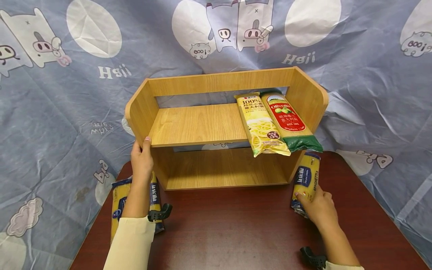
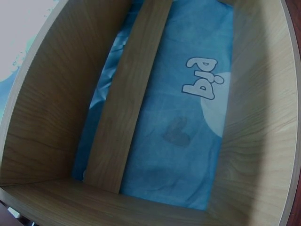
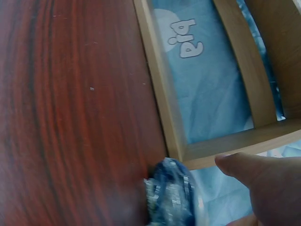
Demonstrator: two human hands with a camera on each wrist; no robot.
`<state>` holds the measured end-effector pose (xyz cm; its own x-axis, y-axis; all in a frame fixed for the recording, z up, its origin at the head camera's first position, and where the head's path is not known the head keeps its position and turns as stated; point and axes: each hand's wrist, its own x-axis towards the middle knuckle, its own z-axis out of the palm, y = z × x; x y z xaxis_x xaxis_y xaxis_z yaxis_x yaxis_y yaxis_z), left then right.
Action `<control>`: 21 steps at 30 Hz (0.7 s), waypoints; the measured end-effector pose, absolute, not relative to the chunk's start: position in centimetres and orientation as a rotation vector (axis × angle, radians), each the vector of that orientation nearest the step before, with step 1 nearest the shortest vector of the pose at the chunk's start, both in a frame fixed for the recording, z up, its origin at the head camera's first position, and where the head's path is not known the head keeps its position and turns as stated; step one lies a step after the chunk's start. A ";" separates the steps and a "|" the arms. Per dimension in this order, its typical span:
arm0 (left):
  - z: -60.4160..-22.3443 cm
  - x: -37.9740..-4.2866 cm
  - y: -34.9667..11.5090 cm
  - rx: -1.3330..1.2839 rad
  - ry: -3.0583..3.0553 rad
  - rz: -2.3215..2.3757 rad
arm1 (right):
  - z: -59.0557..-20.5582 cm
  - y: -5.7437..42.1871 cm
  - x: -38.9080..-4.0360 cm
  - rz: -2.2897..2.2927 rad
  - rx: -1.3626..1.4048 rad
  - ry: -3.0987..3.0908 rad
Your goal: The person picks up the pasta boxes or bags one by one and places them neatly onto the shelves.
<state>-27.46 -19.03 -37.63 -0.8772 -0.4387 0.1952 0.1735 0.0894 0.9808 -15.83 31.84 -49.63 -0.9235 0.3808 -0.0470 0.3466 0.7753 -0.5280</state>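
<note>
In the head view, my left hand (image 1: 141, 161) grips the left side of a two-tier wooden shelf (image 1: 199, 123), its thumb near the upper board's front corner. Low on the right, my right hand (image 1: 320, 204) holds a yellow spaghetti pack (image 1: 305, 174) with a blue label, beside the shelf's right side. The right wrist view has the thumb extended by the shelf's edge and the pack's blue clear-film end (image 3: 171, 193) below; the other fingers are mostly hidden. A yellow noodle pack (image 1: 260, 123) and a red-labelled Olivoila pasta pack (image 1: 287, 118) lie on the upper tier, their ends overhanging the front.
Two more blue-and-yellow spaghetti packs, an outer pack (image 1: 118, 198) and an inner pack (image 1: 154, 193), lie left of the shelf, partly behind my left arm. The dark red-brown table (image 1: 226, 228) carries everything. A printed cloth (image 1: 141, 37) hangs behind.
</note>
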 end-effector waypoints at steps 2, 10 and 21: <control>-37.6 -27.5 -19.0 0.263 -1.936 -1.839 | -50.1 31.7 -16.0 0.802 -0.595 -2.923; -37.7 -27.3 -19.0 0.283 -1.961 -1.854 | -51.2 31.2 -16.3 0.694 -0.645 -2.934; -37.7 -27.6 -19.1 0.271 -1.927 -1.847 | -51.2 32.6 -17.2 0.737 -0.748 -3.033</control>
<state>-27.57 -19.08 -37.69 -0.8773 -0.4425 0.1858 0.1668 0.0818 0.9826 -17.21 32.56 -51.15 -0.8892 0.4244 -0.1711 0.4556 0.7862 -0.4175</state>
